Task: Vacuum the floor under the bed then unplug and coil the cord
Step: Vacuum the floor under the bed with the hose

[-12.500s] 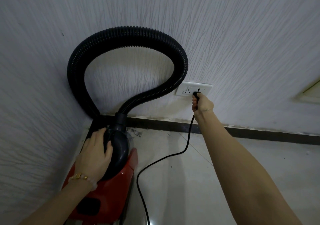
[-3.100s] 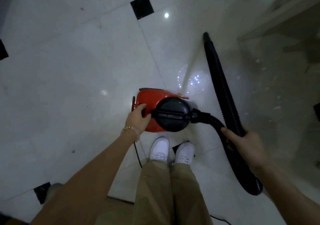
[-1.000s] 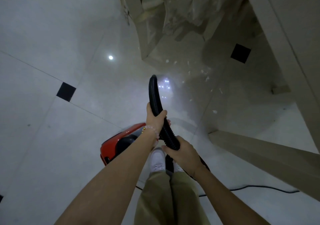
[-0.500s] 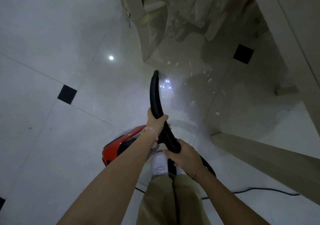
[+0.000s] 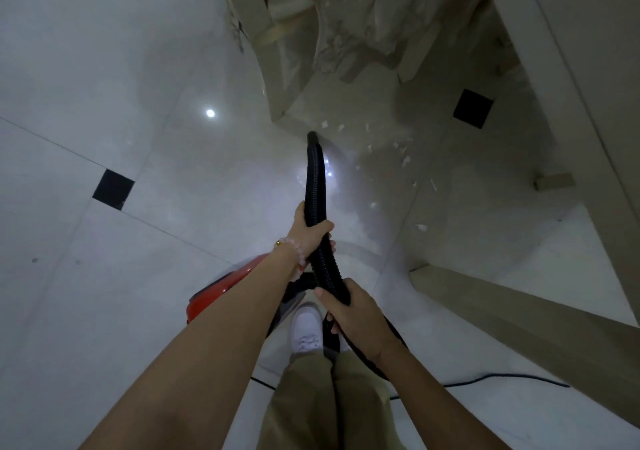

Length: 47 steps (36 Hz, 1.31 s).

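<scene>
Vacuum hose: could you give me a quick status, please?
Both hands shut on hose: left hand forward, right hand behind. Nozzle near white scraps by bed frame. Cord trails behind.

Hose (image 5: pixel 316 179) running forward along the floor (image 5: pixel 104 293), its tip beside the bed leg (image 5: pixel 258 34), scraps (image 5: pixel 398 151) right of the tip, vacuum body (image 5: pixel 221 290) behind and left, cord (image 5: pixel 502 378) trailing right behind the feet.

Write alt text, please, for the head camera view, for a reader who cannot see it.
Seen from above, a person's left hand and right hand grip a black ribbed vacuum hose, its tip aimed at white scraps on pale floor tiles near a bed frame. A red vacuum sits beside the person's white shoes, and a black cord trails right.
</scene>
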Motion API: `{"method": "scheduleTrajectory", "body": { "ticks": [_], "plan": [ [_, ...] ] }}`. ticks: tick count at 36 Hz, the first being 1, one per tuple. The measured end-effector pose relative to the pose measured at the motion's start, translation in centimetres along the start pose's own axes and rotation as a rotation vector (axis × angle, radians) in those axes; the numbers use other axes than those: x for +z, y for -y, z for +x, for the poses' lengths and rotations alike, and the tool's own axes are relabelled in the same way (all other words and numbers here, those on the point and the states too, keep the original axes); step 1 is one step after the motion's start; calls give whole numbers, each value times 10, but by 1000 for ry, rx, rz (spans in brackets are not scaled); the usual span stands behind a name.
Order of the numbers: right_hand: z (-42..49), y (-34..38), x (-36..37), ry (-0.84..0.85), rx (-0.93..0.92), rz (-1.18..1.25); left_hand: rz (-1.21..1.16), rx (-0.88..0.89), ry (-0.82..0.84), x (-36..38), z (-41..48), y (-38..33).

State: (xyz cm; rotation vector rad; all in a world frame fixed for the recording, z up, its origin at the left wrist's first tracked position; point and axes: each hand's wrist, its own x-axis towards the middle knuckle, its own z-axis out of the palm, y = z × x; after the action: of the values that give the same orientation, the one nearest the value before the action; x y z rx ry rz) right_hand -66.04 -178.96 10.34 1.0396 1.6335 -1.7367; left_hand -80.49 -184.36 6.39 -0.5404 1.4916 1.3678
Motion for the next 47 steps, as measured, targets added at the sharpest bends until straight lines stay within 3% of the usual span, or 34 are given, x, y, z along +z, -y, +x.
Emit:
{"method": "scheduleTrajectory", "body": {
  "ticks": [13, 22, 38, 47],
  "plan": [
    [22, 7, -13, 4, 13, -123, 31, 27, -72, 2, 14, -8],
    [40, 10, -13, -59, 2, -76, 68, 87, -166, 11, 27, -22],
    [59, 38, -17, -10, 59, 96, 140, 35, -111, 15, 40, -40],
    [43, 17, -23, -24, 96, 134, 219, 48, -24, 21, 27, -19]
  ]
}}
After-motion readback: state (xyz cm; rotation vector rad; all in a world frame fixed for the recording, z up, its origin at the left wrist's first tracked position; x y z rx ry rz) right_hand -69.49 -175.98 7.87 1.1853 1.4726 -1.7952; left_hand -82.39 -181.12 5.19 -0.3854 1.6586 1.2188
